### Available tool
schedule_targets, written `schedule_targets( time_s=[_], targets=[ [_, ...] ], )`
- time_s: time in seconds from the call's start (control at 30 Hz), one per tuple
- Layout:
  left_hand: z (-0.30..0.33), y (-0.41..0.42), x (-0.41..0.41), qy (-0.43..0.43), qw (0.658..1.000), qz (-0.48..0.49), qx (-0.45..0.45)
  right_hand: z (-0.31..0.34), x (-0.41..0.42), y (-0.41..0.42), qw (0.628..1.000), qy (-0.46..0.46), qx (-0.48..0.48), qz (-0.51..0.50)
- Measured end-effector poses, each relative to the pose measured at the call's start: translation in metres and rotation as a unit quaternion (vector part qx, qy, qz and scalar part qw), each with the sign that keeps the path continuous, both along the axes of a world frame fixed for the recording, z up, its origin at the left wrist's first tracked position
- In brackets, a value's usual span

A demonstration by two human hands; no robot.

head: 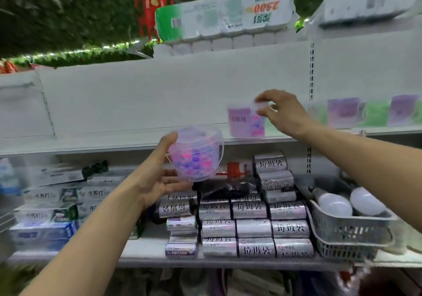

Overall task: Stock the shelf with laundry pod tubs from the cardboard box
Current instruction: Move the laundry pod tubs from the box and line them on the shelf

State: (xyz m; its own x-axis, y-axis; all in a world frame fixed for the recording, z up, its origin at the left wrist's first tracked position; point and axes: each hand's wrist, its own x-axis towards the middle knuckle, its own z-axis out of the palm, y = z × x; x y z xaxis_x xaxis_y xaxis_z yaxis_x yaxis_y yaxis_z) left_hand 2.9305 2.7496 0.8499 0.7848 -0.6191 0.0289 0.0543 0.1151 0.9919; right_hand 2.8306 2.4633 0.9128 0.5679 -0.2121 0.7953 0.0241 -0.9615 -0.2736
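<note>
The left hand (159,179) held a clear tub of pink and purple pods (196,153) tilted on its side in front of the white shelf (114,141), thumb up along the left wall and straight fingers under its base. The right hand (282,113) pinched the lid rim of a second tub with a pink label (245,122), which stood upright on that shelf. Farther right stood purple and green tubs (365,113). On the shelf below lay rolls of bin bags (253,227), toothpaste boxes (52,204) and a basket (349,231) of light bulbs (334,204).
</note>
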Motion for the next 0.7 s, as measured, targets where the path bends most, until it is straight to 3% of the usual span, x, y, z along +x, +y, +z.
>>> schedule_targets(
  time_s=[0.13, 0.27, 0.43, 0.7],
  targets=[
    [0.013, -0.016, 0.019, -0.01, 1.0, 0.016, -0.013, 0.001, 0.028, -0.036, 0.997, 0.055, -0.011, -0.054],
    [0.019, -0.032, 0.035, -0.012, 0.999, 0.027, -0.026, 0.015, 0.038, -0.051, 0.957, 0.174, -0.131, -0.19],
    [0.031, -0.053, 0.055, -0.024, 0.999, 0.026, -0.034, 0.008, 0.047, -0.037, 0.969, 0.091, -0.212, -0.092],
    [0.054, -0.085, 0.107, -0.074, 0.996, 0.037, -0.024, 0.021, 0.091, -0.07, 0.966, 0.186, -0.114, -0.142]
  ],
)
